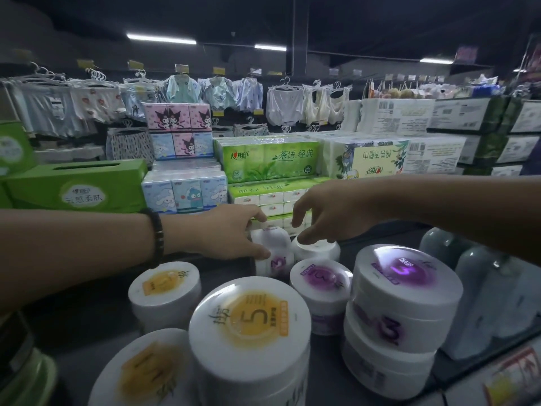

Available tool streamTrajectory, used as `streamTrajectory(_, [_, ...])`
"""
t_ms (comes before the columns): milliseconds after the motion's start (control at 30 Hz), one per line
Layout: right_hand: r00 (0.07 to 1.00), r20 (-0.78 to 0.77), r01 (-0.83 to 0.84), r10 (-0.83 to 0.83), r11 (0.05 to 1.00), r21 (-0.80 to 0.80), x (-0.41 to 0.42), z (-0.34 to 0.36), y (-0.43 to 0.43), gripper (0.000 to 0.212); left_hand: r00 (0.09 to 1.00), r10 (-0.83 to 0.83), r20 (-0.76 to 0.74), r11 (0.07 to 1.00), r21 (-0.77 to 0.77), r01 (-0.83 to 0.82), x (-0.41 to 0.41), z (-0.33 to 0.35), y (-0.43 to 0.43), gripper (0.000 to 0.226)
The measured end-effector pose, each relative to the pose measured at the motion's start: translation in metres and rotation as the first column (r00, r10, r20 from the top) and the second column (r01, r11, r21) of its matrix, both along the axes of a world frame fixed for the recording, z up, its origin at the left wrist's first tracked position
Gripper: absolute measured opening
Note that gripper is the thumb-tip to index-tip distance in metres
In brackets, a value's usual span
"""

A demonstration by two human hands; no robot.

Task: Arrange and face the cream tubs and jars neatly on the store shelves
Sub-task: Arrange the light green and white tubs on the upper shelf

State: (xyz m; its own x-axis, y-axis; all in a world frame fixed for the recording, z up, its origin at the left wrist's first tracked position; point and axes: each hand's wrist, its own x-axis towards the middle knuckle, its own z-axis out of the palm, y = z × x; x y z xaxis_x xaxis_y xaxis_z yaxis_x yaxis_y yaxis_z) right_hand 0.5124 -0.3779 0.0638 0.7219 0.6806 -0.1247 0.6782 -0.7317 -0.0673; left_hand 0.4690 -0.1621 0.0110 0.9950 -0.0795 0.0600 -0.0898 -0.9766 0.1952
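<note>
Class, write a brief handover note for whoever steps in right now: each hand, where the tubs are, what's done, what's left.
Left hand grips a tilted purple-label tub at the back. Right hand hovers, fingers loosely curled, over the white tub beside it.
Yellow-label tubs stand front left, the purple-label stack front right.
Done: colours grouped.
Left: set the tilted tub upright, face labels.

Tissue display behind shelf. Green tissue box point(76, 186) on left, slot on top. Cartoon tissue packs point(178, 133) stacked mid, pink + blue. Green tea-print packs point(269, 159) just right of those, floral pack point(371, 156) next. Barcoded white packs point(395, 115) far right. Underwear on hangers point(284, 104) along back, strip lights point(161, 39) overhead. Pale bottles point(483, 288) lower right.
</note>
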Motion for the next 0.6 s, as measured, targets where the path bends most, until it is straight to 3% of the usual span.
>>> streamTrajectory(200, [0.997,0.068,-0.024,0.022,0.999,0.029,-0.014,0.011,0.005,0.044,1.000,0.015,-0.017,1.000,0.009,-0.015,-0.002,0.010,-0.002,0.083])
streamTrajectory(300, [0.995,0.090,-0.057,0.049,0.995,0.086,-0.024,0.022,0.008,0.034,1.000,0.018,-0.009,1.000,0.016,-0.018,-0.003,0.018,-0.002,0.086])
streamTrajectory(467, [0.991,0.109,-0.102,0.082,0.977,0.185,-0.039,0.033,0.012,0.024,0.999,0.018,-0.040,1.000,-0.002,-0.018,-0.006,0.029,-0.001,0.076])
streamTrajectory(600, [0.989,0.120,-0.109,0.088,0.978,0.176,-0.053,0.032,0.014,0.023,1.000,-0.001,-0.019,1.000,-0.017,0.000,-0.009,0.036,0.001,0.065])
